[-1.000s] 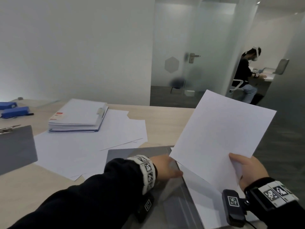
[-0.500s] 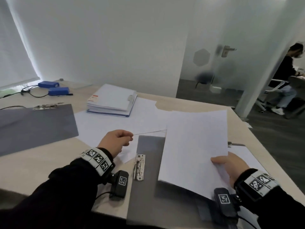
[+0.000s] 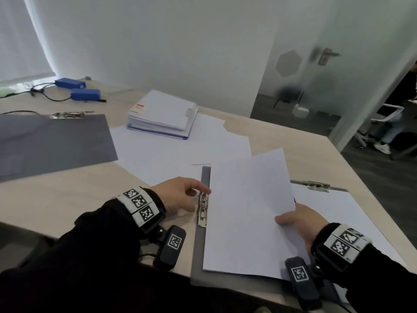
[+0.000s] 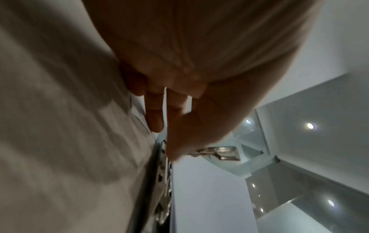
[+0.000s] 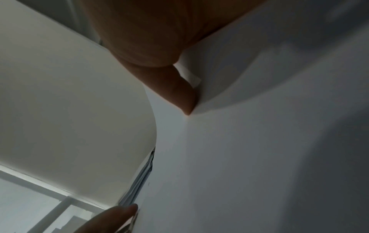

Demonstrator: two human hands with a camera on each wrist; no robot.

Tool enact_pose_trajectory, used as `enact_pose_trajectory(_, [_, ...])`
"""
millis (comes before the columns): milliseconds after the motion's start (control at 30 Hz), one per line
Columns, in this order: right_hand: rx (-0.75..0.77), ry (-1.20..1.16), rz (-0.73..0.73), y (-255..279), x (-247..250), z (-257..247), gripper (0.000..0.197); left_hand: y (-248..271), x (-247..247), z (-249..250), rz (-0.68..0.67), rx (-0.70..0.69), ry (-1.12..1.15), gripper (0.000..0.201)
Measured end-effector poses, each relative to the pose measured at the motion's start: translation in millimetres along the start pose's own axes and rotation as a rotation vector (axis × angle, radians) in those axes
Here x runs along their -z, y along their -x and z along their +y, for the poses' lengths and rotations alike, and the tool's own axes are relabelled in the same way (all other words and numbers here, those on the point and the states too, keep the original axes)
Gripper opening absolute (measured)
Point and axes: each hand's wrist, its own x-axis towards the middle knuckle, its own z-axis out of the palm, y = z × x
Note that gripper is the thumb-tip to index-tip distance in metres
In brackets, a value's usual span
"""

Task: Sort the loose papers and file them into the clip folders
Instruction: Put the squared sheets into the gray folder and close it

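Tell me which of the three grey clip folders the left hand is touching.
The nearest folder, under the sheet the right hand holds. The left hand reaches its metal clip; the far-left folder and right folder lie untouched.

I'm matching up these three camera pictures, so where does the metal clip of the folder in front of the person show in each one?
Head: the metal clip lies at centre, along the grey folder's left edge, by the left hand.
Left wrist: lower centre, below the fingertips.
Right wrist: bottom centre, only a blurred sliver; not sure.
Shared landmark: the white sheet beside the clip.
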Motion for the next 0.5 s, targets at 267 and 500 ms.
enact_pose_trajectory(267, [-0.017,0.005,0.068,-2,2,6,0.032,-15,-9,7,0.179,0.004,-0.004,0.017])
enact_pose_trajectory(500, [-0.03,0.066,0.072,-2,9,10,0.025,-27,-11,9,0.262,-0.02,0.033,0.016])
